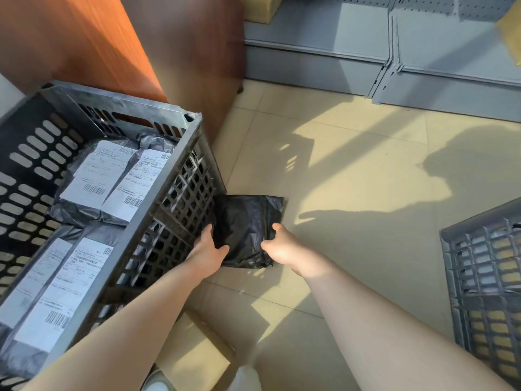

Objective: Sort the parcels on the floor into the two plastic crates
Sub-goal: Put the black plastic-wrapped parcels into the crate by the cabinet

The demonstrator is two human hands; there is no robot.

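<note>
- Lying on the floor [352, 176] tiles, the black parcel [245, 224] sits just beside the left crate [158, 210], its left edge against the crate's wall.
- We grip it from both sides: our left hand [208, 249] holds the near-left edge with the thumb on top, and our right hand [282, 246] pinches the near-right corner (fingers tucked under, out of sight).
- The left crate already holds several labelled parcels [112, 179], lying flat with white labels up.
- The right crate [485, 266] stands well apart, cut off by the frame edge; we cannot tell its contents.
- Behind are a wooden cabinet [118, 46] and grey shelving [394, 52].
</note>
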